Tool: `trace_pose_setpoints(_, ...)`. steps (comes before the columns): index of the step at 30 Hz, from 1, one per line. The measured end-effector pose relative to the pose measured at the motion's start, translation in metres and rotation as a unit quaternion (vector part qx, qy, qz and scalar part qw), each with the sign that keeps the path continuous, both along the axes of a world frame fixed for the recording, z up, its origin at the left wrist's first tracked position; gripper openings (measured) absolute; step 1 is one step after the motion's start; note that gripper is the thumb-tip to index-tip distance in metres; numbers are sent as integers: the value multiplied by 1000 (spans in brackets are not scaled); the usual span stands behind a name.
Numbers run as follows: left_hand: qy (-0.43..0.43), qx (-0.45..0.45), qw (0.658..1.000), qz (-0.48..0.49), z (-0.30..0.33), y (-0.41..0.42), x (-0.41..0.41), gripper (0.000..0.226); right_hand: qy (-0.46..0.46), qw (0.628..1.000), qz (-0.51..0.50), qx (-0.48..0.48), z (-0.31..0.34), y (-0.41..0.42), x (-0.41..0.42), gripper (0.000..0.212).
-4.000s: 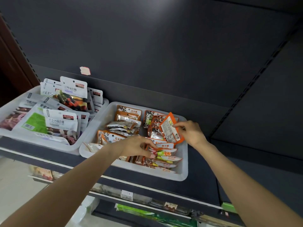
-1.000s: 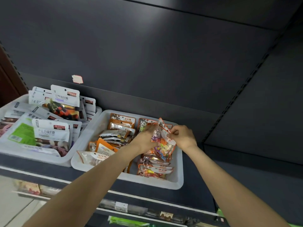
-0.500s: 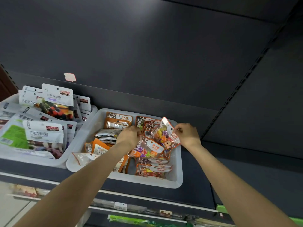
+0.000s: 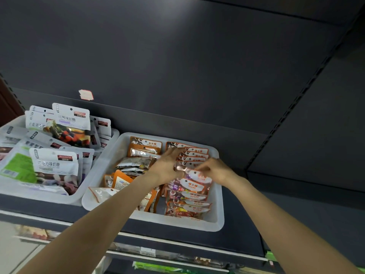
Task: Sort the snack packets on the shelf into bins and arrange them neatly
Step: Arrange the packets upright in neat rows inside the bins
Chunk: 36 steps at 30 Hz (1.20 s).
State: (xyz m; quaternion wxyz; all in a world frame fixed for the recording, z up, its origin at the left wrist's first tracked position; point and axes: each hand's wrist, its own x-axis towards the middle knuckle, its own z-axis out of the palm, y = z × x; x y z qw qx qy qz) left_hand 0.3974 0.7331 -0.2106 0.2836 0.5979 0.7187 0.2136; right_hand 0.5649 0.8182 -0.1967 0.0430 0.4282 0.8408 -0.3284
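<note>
Nearest me, at six o'clock, the dark shelf edge [image 4: 197, 237] carries the white bin [image 4: 215, 222], and my two forearms reach up over it. In its right column the orange candy packets [image 4: 192, 196] lie shingled from front to back. At the column's middle my right hand [image 4: 214, 170] pinches the top edge of a clear-fronted candy packet [image 4: 194, 176], while my left hand [image 4: 166, 168], at nine o'clock from it, lies with straight fingers pressing the packets behind. Half a second ago this packet stood lifted and tilted in my right hand; now it sits down in the row, so I judge it nearly placed. At ten o'clock the loose packets [image 4: 136, 163] in the left column look unsorted. Farther left, the second bin [image 4: 77, 196] holds large white pouches [image 4: 55, 165].
</note>
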Motion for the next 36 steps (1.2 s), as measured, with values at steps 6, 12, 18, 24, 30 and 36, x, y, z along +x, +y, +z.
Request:
trace_pose_setpoints(6,30,-71,990,-116,-8,-4,-8,26,20,1000,-1,13,-20,-2,3,27)
trace_pose_setpoints(12,49,-116,976,-176,-1,-18,-15,33,16,993,-17,114,-22,6,-1,55)
trace_pose_setpoints(18,57,-116,974,-189,0,-24,-12,38,-107,985,24,133,-35,13,-7,84)
trace_pose_setpoints(24,33,-60,989,-134,-6,-24,-12,33,-29,988,43,142,-33,12,-8,38)
trace_pose_setpoints(30,121,-59,986,-95,-9,-6,-5,66,17,996,55,72,-39,10,1,26)
trace_pose_setpoints(36,95,-103,978,-156,-12,-15,-12,70,57,998,-8,26,-34,17,1,58)
